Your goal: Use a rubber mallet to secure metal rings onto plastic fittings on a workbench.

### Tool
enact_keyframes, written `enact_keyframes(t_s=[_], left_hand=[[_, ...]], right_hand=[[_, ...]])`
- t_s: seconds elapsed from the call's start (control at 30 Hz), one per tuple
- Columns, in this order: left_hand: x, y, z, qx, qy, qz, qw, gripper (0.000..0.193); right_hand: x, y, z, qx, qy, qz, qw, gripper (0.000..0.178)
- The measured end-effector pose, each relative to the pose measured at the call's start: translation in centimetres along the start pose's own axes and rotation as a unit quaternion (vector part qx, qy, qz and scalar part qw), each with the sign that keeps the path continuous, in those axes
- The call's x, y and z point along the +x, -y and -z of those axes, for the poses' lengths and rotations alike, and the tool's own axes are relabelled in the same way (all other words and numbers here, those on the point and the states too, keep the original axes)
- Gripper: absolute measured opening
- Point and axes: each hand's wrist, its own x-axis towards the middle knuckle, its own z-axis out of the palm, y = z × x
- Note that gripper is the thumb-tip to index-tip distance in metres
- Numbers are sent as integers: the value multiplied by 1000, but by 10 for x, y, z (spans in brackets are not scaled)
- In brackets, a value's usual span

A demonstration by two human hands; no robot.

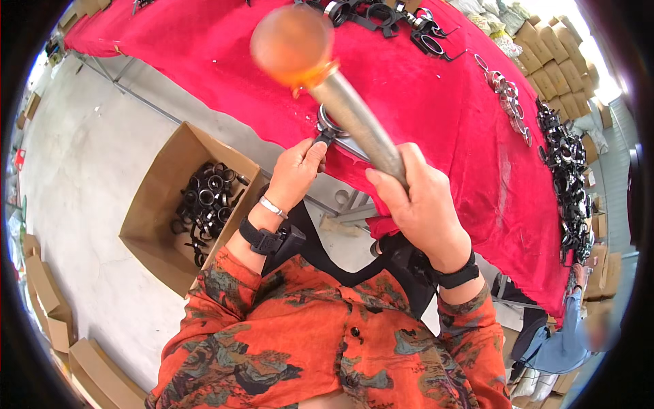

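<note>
My right hand (pixel 429 208) is closed around the grey metal handle of a mallet (pixel 357 119). The mallet's orange, translucent-looking head is raised over the cloth and smeared by motion. Near the table's front edge, my left hand (pixel 294 172) pinches the black stem of a ring-shaped part (pixel 325 133). Its ring has a shiny metal rim and sits at the edge of the red cloth (pixel 409 88). The mallet handle hides part of that ring, and what lies under it cannot be made out.
On the floor at my left stands an open cardboard box (pixel 153 198) with several black ring parts (pixel 208 194) inside. More black parts (pixel 388 20) lie at the table's far side, silvery rings (pixel 509 99) and a long black pile (pixel 565 177) on the right. A person in blue (pixel 558 347) is at far right.
</note>
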Motion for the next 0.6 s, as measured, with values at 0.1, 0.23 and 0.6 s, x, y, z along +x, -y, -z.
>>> enact_keyframes(t_s=[0.1,0.23,0.6], left_hand=[[1,-8,-4,19,-5,-4,1000,38],[2,-8,-1,21,-14,-4,1000,38],[8,-1,8,-9,43,19,999,39]], right_hand=[[-2,-31,-17,-56,6,-13,998,35],[15,-38,-6,-67,38,-18,997,33],[38,-37,13,105,84,-252,959,38]])
